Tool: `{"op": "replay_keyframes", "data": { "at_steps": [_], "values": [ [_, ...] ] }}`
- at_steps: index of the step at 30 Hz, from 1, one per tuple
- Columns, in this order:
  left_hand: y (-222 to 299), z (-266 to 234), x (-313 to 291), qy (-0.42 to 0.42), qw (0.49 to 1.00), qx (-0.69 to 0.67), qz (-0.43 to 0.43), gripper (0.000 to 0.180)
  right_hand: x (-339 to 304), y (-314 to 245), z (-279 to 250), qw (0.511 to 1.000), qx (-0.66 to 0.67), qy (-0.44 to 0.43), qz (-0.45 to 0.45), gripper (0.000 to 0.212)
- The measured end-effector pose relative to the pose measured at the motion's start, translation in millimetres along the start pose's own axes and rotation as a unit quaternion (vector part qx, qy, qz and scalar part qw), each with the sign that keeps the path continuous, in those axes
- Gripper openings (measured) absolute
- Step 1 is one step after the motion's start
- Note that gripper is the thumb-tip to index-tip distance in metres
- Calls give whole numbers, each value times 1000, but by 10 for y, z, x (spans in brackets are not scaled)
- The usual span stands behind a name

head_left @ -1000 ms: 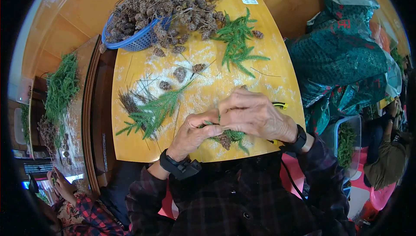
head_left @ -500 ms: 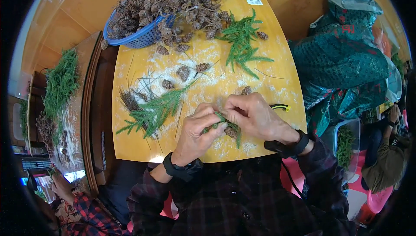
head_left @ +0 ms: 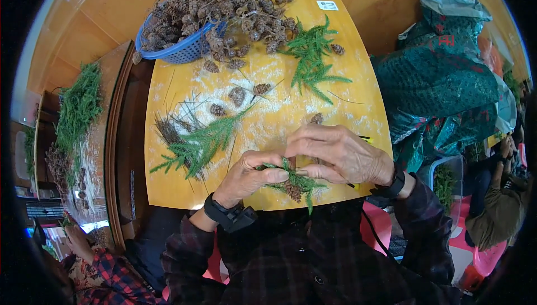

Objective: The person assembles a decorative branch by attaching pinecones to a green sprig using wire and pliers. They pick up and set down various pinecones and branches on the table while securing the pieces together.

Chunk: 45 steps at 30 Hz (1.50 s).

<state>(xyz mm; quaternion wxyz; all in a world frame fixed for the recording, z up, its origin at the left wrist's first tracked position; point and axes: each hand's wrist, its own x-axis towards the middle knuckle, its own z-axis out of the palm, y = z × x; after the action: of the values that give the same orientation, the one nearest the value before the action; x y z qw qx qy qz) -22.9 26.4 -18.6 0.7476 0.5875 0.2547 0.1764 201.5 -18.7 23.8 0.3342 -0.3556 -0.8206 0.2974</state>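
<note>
Near the front edge of the yellow table, my left hand is closed in a pinch on a small bunch of green sprigs. A brown pine cone hangs at the bunch's lower side, pointing toward me. My right hand is closed on the right side of the same bunch, thumb and fingers at its middle; whatever fine piece they may pinch is hidden. Just beyond the right hand lies a loose pine cone. A yellow-and-black handled tool is mostly covered by that hand.
Green sprigs lie over thin dark wires at the left, and more sprigs at the back right. A blue basket overflows with cones. Dark green bags stand right. Another person's plaid sleeve shows lower left.
My right hand has turned and spread further over the bunch, covering more of the yellow-and-black tool. The bunch has tilted, and its cone now shows more fully, slightly lower.
</note>
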Motion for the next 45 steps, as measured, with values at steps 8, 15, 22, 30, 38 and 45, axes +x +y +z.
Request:
{"op": "replay_keyframes", "data": {
  "at_steps": [8, 15, 22, 30, 38, 45],
  "values": [
    [97, 30, 65, -34, 994, 86, 56, 11, -34, 49, 71, 991, -128, -8, -44, 13],
    [-21, 84, 71, 58, 991, 85, 86, 12, -63, 201, 245, 949, 221, 20, 226, 14],
    [-4, 80, -41, 42, 980, -168, -101, 11, -48, -1, 87, 996, -10, 81, 31, 13],
    [-97, 55, -36, 15, 961, -234, -146, 10, -80, 96, 90, 970, -174, 70, -152, 16],
    [99, 135, 70, 31, 984, 130, 121, 15, -44, 9, 122, 982, 91, 43, 157, 19],
    [139, 172, 79, 90, 990, 76, 70, 8, -310, -83, -83, 950, -57, 75, 298, 32]
  ]
}}
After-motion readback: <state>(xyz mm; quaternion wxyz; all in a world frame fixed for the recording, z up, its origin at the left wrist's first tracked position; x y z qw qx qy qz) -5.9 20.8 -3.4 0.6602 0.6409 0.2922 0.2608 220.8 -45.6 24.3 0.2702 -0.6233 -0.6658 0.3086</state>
